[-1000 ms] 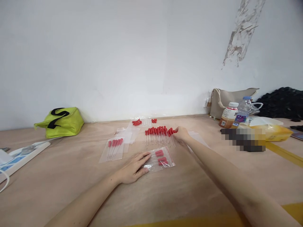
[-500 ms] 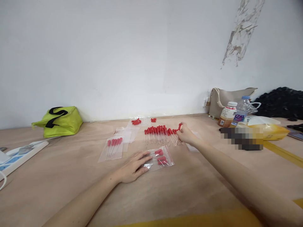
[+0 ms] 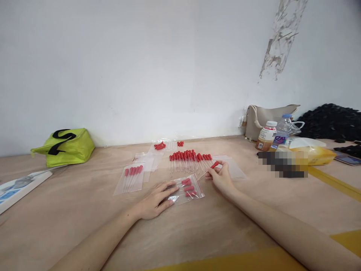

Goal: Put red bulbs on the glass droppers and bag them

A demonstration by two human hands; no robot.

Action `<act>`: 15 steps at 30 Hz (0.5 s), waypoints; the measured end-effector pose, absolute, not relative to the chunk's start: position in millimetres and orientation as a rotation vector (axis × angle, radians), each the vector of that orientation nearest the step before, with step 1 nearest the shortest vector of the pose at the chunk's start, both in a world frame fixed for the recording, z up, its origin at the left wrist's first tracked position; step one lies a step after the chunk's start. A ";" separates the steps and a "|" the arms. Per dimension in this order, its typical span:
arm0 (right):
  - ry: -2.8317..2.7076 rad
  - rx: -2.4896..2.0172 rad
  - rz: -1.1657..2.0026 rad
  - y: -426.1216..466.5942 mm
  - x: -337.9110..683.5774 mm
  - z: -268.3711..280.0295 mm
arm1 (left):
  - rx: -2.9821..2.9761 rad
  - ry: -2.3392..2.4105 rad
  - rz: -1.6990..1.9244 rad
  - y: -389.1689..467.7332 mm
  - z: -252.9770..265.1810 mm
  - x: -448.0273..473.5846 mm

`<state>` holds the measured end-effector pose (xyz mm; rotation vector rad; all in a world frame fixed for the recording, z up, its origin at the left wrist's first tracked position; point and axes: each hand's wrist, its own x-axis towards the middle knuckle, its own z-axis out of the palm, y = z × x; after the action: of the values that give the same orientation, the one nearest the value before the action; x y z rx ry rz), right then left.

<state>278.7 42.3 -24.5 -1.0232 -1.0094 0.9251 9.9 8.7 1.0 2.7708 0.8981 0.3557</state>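
Observation:
My left hand (image 3: 156, 201) lies flat with fingers outstretched on the left end of a clear zip bag (image 3: 177, 200). Inside the bag are several droppers with red bulbs (image 3: 188, 188), their bulbs toward the bag's red-lined right edge. Just right of that edge, my right hand (image 3: 221, 177) pinches a single dropper (image 3: 214, 164) by its red bulb; its clear tube slants down-left toward the bag. Beyond the bag, a row of loose droppers (image 3: 184, 156) lies with the bulbs facing the wall. A filled bag of droppers (image 3: 132, 178) rests to the left.
Flat clear bags (image 3: 229, 167) lie right of the row, others (image 3: 149, 162) to its left. More red bulbs (image 3: 160, 145) sit near the wall. A green bag (image 3: 69, 146) and a power strip (image 3: 25, 186) are left; bottles (image 3: 266, 135) and a tissue pack (image 3: 313, 152) stand right.
My right hand has moved from the right end of the dropper row toward the zip bag, carrying a dropper. The bulbs in the bag look more spread out. My left hand stays on the bag.

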 end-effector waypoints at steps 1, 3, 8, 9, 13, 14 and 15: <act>-1.003 -1.010 0.955 40.9 277.5 -24.6 | 2.770 0.899 0.355 8.5 1.2 10.0; -1.000 -0.994 1.011 36.1 274.1 -25.3 | 2.770 0.909 0.347 8.2 1.3 10.3; -1.024 -1.025 1.061 22.1 271.5 -24.5 | 2.764 0.909 0.354 8.5 0.1 9.7; -1.017 -1.016 1.069 20.6 272.0 -24.2 | 2.763 0.903 0.362 8.7 -0.2 9.5; -0.930 -0.975 1.135 19.3 272.5 -23.8 | 2.763 0.905 0.381 9.1 -0.5 9.1; -0.919 -0.984 1.151 19.5 272.1 -24.0 | 2.765 0.907 0.381 9.1 -0.5 9.1; -0.927 -1.002 1.162 19.7 271.6 -24.4 | 2.767 0.906 0.380 9.1 -0.5 9.2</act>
<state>271.6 19.7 -24.4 -1.0021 -0.9266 1.1623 9.2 9.1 -0.5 2.7671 0.9062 0.3800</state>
